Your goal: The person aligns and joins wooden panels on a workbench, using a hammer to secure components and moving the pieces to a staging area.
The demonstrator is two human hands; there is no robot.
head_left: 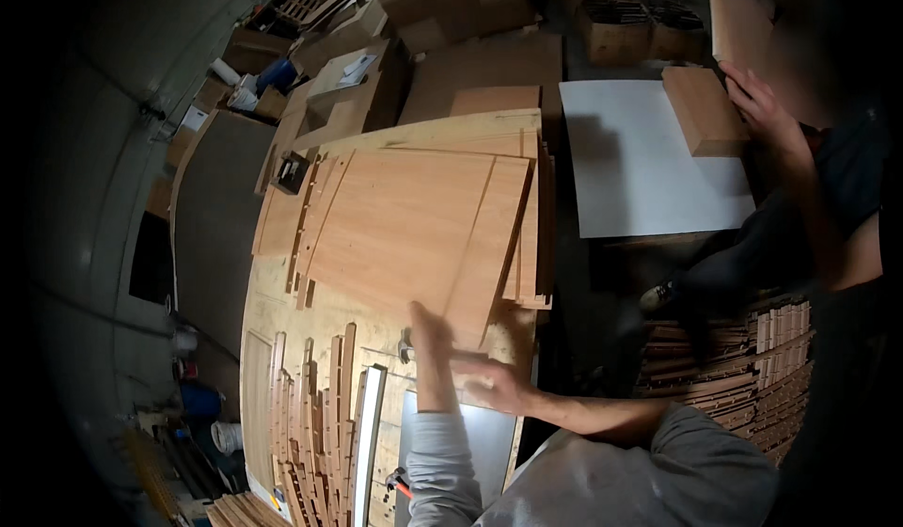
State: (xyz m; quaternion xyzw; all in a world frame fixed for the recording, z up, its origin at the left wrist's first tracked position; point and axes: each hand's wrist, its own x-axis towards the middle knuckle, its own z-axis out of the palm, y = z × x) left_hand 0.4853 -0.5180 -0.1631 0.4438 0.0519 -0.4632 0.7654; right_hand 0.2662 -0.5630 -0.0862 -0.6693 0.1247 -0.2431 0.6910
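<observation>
A large plywood panel with thin strips along its sides lies on other panels on the workbench. My left hand, smeared by motion, is at the panel's near edge; its thumb points away from me and its other fingers are hard to see. A hammer shows its metal head just left of my left wrist, and its handle passes behind that wrist to the right. Around the handle's right end my right hand appears closed, though blurred. Notched wooden strips lie to the left of my hands.
A white bar and a red-handled tool lie on the bench. At right, a co-worker's hand holds a board over a white-topped table bearing a wooden block. Stacked strips stand lower right.
</observation>
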